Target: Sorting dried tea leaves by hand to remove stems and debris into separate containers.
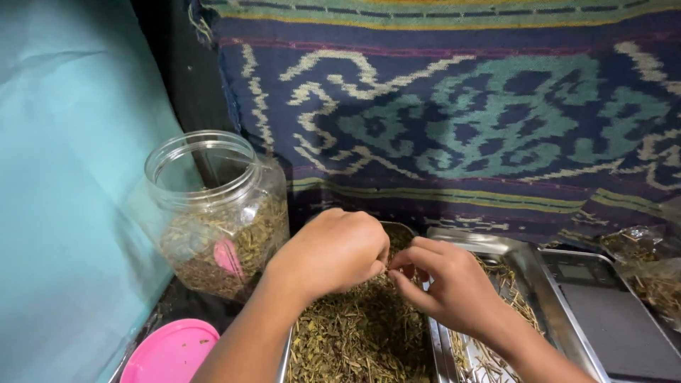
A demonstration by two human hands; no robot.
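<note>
Dried herb stems (362, 333) filled the steel tray (285, 365) right under our hands, so nothing was far off. Our left hand (333, 252) and right hand (454, 287) met fingertip to fingertip over its far end, each grip pinched shut on a stem lying left-right between them.

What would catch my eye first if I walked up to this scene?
Probably the two bare hands, left hand and right hand, pinching bits over a metal tray heaped with dried green-brown herbs. Left of them stands an open clear plastic jar partly filled with the same herbs, its pink lid lying below, and a patterned woven cloth hangs behind.
</note>
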